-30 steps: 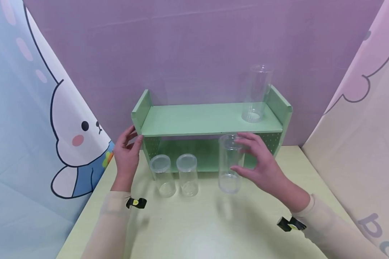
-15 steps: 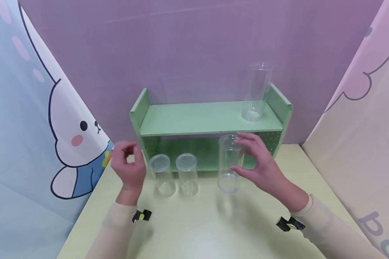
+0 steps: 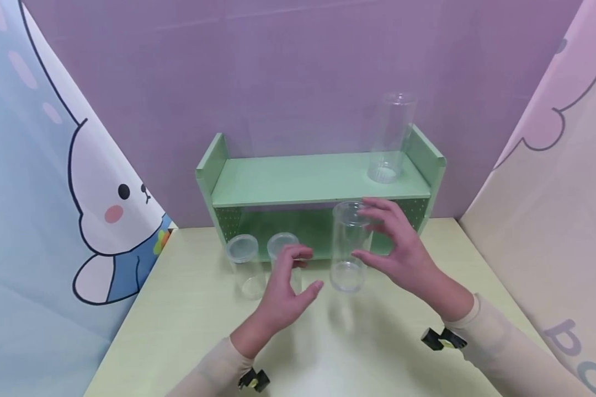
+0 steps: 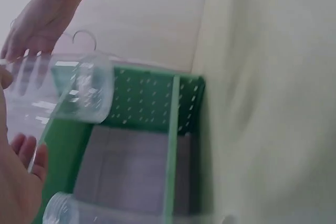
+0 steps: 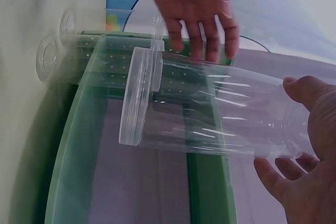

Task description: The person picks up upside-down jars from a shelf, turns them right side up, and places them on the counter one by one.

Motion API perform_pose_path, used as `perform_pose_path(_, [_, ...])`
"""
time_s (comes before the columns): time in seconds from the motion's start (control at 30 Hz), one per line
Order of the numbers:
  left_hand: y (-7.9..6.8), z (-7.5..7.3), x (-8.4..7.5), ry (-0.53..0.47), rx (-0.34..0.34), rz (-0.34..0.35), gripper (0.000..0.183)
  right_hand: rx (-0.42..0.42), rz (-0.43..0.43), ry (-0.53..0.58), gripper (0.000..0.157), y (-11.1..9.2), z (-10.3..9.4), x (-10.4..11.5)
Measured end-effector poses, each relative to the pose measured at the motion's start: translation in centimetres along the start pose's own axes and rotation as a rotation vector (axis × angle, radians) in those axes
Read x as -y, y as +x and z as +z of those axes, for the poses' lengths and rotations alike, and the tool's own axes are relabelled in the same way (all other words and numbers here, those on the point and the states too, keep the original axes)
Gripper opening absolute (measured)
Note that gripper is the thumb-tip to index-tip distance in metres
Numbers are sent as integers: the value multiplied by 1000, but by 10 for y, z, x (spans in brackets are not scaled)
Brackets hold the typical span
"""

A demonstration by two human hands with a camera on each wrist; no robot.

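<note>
My right hand grips a tall clear plastic jar near its top, thumb on one side and fingers on the other. The jar is upright in front of the green shelf, its shadow falling on the table below it. My left hand is held out left of this jar with its fingers spread and holds nothing; the right wrist view shows the left hand apart from the jar. Two smaller clear jars with lids stand in front of the shelf: one jar fully visible, one jar partly behind my left hand.
Another tall clear jar stands on the shelf's top board at the right end. The green shelf has raised side panels and perforated sides on its lower level. Printed cloth hangs at the left, and a pale tabletop lies in front.
My left hand has left the shelf's left side and moved right, past the two lidded jars, toward the held jar, its fingers spreading. My right hand and its jar have hardly moved.
</note>
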State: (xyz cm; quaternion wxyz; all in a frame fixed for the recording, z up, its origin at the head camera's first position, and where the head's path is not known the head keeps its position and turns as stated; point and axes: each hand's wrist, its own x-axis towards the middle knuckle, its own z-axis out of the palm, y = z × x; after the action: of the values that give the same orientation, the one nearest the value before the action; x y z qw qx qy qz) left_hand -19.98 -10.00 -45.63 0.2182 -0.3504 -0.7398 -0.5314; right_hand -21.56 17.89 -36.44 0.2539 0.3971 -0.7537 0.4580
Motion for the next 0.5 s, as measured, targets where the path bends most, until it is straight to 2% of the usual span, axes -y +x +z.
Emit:
perform_pose_path(0.1, [-2,14,1,-52,51,-145,76,1,1,10,87,1,-1,2])
perform_pose_path(0.2, [0,25,4,-87,86,-227,89,2,2,18,86,3,-2,6])
perform_pose_path(0.3, [2,32,9,-134,105,-278,93,4,12,28,85,4,-2,9])
perform_pose_path(0.5, [7,40,13,-239,143,-334,95,2,4,32,85,5,-2,11])
